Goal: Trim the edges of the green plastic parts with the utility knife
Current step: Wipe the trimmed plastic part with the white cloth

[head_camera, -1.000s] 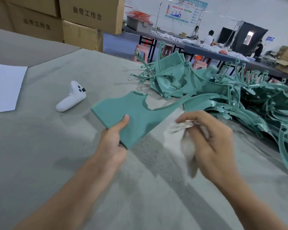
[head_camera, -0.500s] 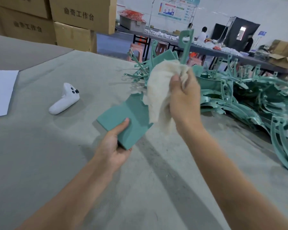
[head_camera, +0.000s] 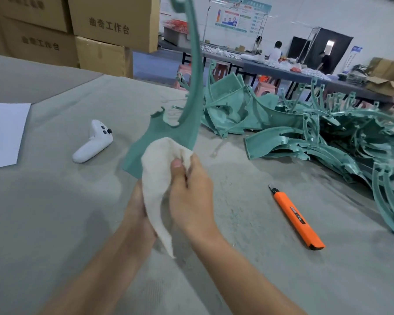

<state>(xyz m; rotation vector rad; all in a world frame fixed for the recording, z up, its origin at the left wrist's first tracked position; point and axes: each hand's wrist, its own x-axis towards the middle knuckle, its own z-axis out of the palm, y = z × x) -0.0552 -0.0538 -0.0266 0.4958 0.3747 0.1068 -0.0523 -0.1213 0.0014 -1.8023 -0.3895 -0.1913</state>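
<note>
A green plastic part (head_camera: 187, 123) with a wide flat base and a long curved arm stands nearly upright above the table. My left hand (head_camera: 135, 208) holds its lower end, mostly hidden behind a white cloth (head_camera: 159, 169). My right hand (head_camera: 191, 196) grips that cloth and presses it against the part's base. The orange utility knife (head_camera: 297, 218) lies on the table to the right of my hands, blade end pointing away, touched by neither hand. A heap of green plastic parts (head_camera: 316, 137) covers the table's right side.
A white game controller (head_camera: 92, 142) lies left of the held part, and a white paper sheet (head_camera: 2, 133) sits at the far left edge. Cardboard boxes (head_camera: 109, 26) are stacked behind the grey felt-covered table (head_camera: 55, 223). People work at a far table (head_camera: 282, 71).
The green part has swung up from lying low to nearly upright. My right hand came down with the cloth from the part's upper arm to its base, next to my left hand.
</note>
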